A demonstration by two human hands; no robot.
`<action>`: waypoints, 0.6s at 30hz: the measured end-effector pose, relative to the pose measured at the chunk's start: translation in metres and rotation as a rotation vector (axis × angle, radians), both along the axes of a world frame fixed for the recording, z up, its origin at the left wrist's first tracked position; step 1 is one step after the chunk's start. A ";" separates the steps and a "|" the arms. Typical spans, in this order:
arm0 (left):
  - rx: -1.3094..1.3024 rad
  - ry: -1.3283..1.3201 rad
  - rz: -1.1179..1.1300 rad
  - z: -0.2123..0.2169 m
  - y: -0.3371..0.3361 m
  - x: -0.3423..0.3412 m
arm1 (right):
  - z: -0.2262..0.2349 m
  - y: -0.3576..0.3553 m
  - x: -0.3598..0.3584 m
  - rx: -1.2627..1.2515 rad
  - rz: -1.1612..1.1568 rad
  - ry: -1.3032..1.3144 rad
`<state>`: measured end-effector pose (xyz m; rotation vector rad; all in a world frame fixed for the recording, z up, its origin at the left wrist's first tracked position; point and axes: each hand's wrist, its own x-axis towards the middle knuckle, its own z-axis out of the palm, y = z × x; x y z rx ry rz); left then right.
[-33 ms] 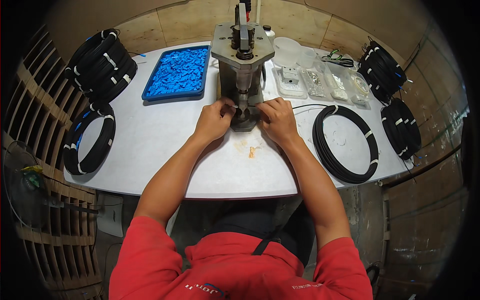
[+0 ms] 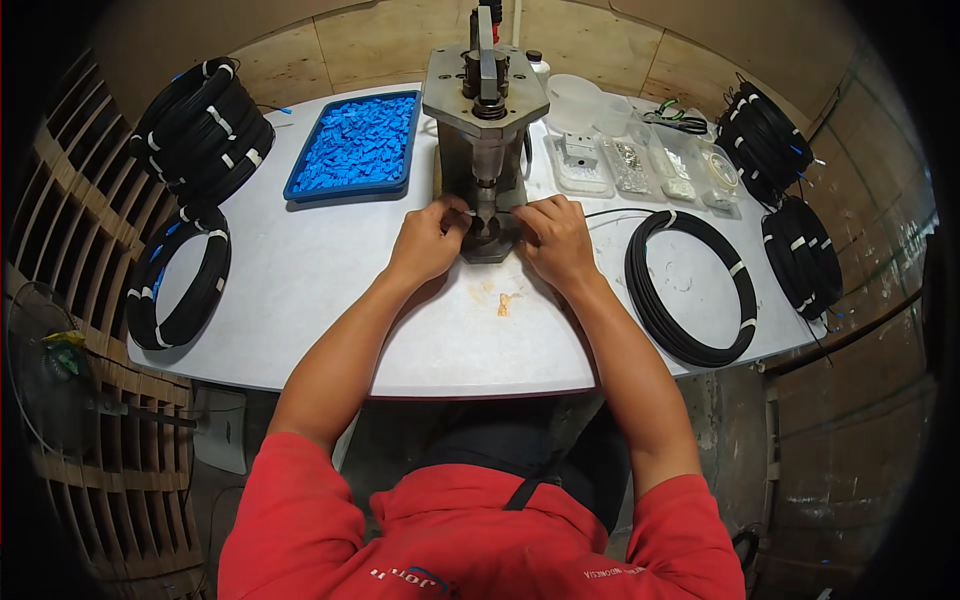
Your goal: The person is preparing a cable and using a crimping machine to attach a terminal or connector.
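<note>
A metal bench press (image 2: 487,150) stands at the middle of the table, its ram lowered toward the base. At the left of the ram, my left hand (image 2: 432,237) is closed in a pinch, and what lies between its fingertips is too small to make out. My right hand (image 2: 556,238) is closed on the other side of the ram, with the thin black cable (image 2: 615,211) running into it. That cable comes from the black cable coil (image 2: 690,285) lying to the right. The spot under the ram is partly hidden by the fingers.
A blue tray (image 2: 347,197) full of small blue pieces is left of the press. Stacked black coils (image 2: 205,130) and a single coil (image 2: 180,280) sit further left. Clear plastic trays (image 2: 583,185) of small parts, pliers (image 2: 680,122) and more coils (image 2: 803,255) are at right.
</note>
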<state>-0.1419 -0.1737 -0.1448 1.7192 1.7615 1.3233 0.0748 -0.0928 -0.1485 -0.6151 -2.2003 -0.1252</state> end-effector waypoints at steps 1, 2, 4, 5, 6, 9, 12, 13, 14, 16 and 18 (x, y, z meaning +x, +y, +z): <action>0.003 0.000 0.002 0.000 0.000 0.000 | 0.000 0.000 0.000 -0.001 -0.001 -0.001; 0.003 0.000 0.001 0.001 0.000 0.001 | 0.000 0.000 0.000 0.000 -0.001 -0.001; -0.008 0.015 0.003 0.001 0.000 0.000 | 0.000 0.000 0.000 -0.003 -0.002 -0.002; -0.008 0.014 0.004 0.000 0.000 0.000 | 0.000 0.000 0.000 -0.003 -0.002 -0.002; -0.004 0.014 -0.002 0.000 0.000 -0.001 | 0.000 0.000 0.000 -0.010 -0.001 -0.006; -0.007 0.013 -0.006 0.001 0.000 0.000 | 0.001 0.000 0.001 -0.015 0.000 -0.005; -0.010 0.013 -0.006 0.001 0.000 0.000 | 0.001 0.000 0.001 -0.014 0.002 0.000; -0.005 0.012 -0.007 0.001 0.000 0.000 | 0.001 0.000 0.001 -0.014 0.002 0.001; -0.005 0.012 -0.007 0.001 0.000 0.000 | 0.001 -0.001 0.001 -0.014 0.002 0.001; 0.004 0.031 -0.006 0.001 0.000 0.000 | 0.001 -0.001 0.001 -0.015 -0.001 0.002; 0.001 0.025 -0.004 0.001 0.000 0.000 | 0.001 -0.001 0.000 -0.014 -0.002 0.001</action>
